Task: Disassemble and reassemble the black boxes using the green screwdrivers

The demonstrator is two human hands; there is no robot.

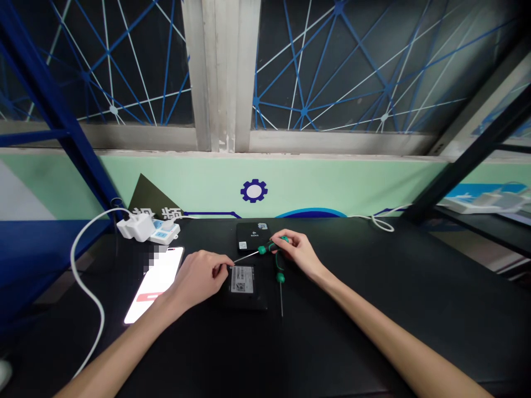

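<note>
My right hand grips the green and black handle of a screwdriver, whose thin shaft slants down to the left. Its tip meets the upper left corner of a flat black solid-state drive with a white printed label. At that same corner are the closed fingers of my left hand; whatever is between them is too small to tell. A second green-handled screwdriver lies right of the drive, its shaft pointing toward me. Behind the drive rests a black square case with small stickers.
A lit phone lies left of my left hand, partly behind my forearm. Beyond it sit a white power strip and plugged-in charger, with a white cable curving along the left. Another white cable loops at the table's back right.
</note>
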